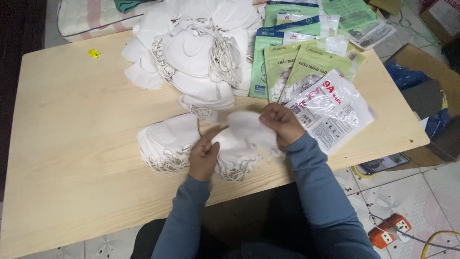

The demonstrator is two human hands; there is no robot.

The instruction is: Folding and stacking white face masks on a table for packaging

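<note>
My left hand (203,156) and my right hand (282,123) together hold a bunch of white face masks (244,136) just above the near edge of a pale wooden table (72,144). The left hand grips the bunch's lower left side, the right hand pinches its upper right corner. Elastic ear loops hang from the bottom of the bunch. A second small stack of white masks (165,139) lies flat just left of my left hand. A big loose heap of white masks (191,48) covers the far middle of the table.
Several flat plastic packets, green (306,67) and white with red print (333,110), fan out on the table's right side. A small yellow scrap (94,52) lies far left. Cardboard boxes (421,62) stand at right; an orange power strip (388,229) lies on the tiled floor.
</note>
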